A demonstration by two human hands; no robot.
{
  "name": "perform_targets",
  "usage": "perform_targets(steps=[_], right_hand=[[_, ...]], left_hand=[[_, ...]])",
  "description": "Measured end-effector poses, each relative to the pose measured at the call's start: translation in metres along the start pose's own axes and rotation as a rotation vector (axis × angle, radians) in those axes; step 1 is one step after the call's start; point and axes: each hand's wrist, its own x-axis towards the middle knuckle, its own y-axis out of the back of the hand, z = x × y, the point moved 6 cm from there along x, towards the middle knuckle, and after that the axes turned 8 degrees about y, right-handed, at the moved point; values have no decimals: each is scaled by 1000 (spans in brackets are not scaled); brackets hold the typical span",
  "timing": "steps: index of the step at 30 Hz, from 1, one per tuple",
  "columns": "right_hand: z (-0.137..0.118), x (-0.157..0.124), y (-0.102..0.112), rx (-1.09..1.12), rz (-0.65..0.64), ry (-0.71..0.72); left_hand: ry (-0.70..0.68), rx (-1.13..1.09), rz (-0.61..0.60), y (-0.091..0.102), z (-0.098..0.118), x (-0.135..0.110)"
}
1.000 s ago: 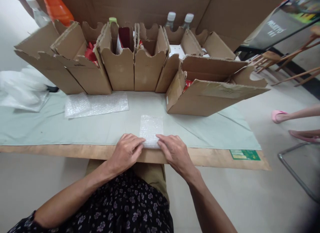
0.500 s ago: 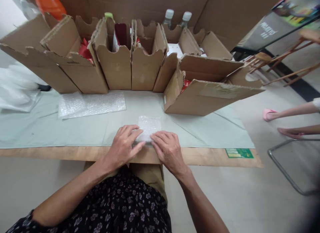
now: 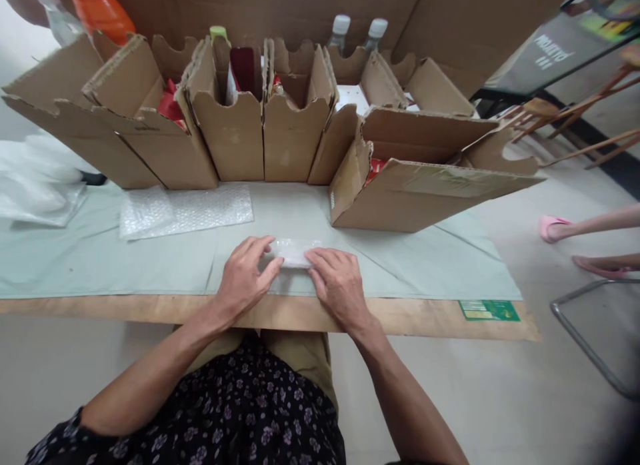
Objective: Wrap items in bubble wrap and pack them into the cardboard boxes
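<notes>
A small piece of bubble wrap [image 3: 294,250], rolled into a narrow bundle, lies on the pale green cloth [image 3: 100,258] near the table's front edge. My left hand [image 3: 245,275] presses on its left end with curled fingers. My right hand [image 3: 337,282] holds its right end the same way. What the roll contains, if anything, is hidden.
A flat sheet of bubble wrap [image 3: 185,210] lies to the left. A row of open cardboard boxes [image 3: 235,132] stands behind, some holding red items and bottles. A larger tilted box [image 3: 425,185] sits right. Plastic bags [image 3: 35,185] lie far left. Another person's feet [image 3: 590,245] are at right.
Both hands have rolled the bubble wrap away from me: the flat square is now a narrow roll farther from the table's edge.
</notes>
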Motion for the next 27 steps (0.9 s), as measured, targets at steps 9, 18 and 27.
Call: perform_targets(steps=[9,18,27], right_hand=[[-15,-23,9,707,115,-334],[1,-20,72,678,-45,-138],[71,-11,228,306,616,-252]], left_hand=[[299,-543,-324,-26,26,-36],[-284,-182,-431,-39,72,-27],[-647,16,71,-6,157,84]])
